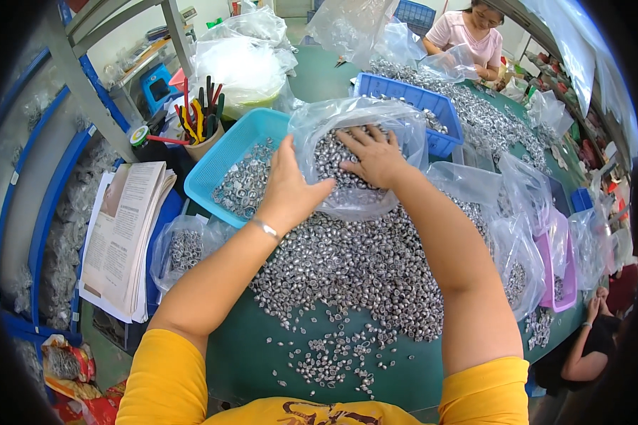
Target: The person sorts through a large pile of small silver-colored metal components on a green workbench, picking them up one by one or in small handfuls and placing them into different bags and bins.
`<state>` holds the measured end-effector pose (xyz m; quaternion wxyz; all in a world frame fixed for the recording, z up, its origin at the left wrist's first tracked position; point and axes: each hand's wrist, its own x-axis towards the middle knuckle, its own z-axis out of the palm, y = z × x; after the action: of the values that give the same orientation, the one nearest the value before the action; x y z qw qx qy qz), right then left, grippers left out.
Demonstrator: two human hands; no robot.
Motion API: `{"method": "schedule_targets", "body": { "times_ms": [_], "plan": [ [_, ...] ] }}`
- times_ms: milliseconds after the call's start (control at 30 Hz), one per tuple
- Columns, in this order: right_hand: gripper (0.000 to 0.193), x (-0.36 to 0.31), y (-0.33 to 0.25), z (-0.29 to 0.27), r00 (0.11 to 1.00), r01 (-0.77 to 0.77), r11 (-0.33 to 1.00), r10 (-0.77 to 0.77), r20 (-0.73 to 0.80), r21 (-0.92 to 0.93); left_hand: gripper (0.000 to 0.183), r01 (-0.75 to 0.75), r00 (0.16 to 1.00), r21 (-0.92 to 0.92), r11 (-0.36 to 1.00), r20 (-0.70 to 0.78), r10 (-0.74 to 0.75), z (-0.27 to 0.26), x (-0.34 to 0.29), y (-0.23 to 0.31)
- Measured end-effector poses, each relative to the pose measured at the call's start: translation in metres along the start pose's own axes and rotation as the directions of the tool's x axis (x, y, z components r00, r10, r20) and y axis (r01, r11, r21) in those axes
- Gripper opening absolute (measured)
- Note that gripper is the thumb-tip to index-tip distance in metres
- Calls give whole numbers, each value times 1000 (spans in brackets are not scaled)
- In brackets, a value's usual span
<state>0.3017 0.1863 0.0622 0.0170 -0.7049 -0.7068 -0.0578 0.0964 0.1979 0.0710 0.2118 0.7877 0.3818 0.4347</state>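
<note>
A clear plastic bag (411,145), its mouth spread wide, holds a mass of small silver metal pieces (329,152). My right hand (377,159) reaches into it, fingers spread and lying on the pieces. At the bag's left edge my left hand (287,184) is open, thumb well apart from the fingers, with a bracelet on the wrist; whether it touches the plastic I cannot tell. Below the bag, a wide heap of similar silver pieces (347,265) covers the green table (244,354), thinning into loose ones toward me.
Left of the bag stands a light-blue basket (205,166) partly filled with pieces; behind is a blue crate (443,117). A pot of pliers (204,127) and a paper stack (124,234) flank the left. Right are bagged pieces and a purple tray (563,273). A co-worker (468,35) sits opposite.
</note>
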Motion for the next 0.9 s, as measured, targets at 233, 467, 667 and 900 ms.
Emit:
{"method": "schedule_targets", "body": {
  "times_ms": [233,467,667,900],
  "plan": [
    [79,14,-53,3,955,-287,926,257,149,247,27,131,989,-229,965,95,-112,-7,22,11],
    [23,-41,-18,-20,973,120,519,-232,4,846,18,117,992,-614,781,34,-122,-5,18,13],
    [71,-60,11,-3,961,-217,976,208,183,30,17,129,989,-582,803,20,-144,-1,19,28],
    [60,-70,-74,-14,956,158,931,-228,184,329,14,96,995,-567,818,20,-102,4,7,26]
  ]
}}
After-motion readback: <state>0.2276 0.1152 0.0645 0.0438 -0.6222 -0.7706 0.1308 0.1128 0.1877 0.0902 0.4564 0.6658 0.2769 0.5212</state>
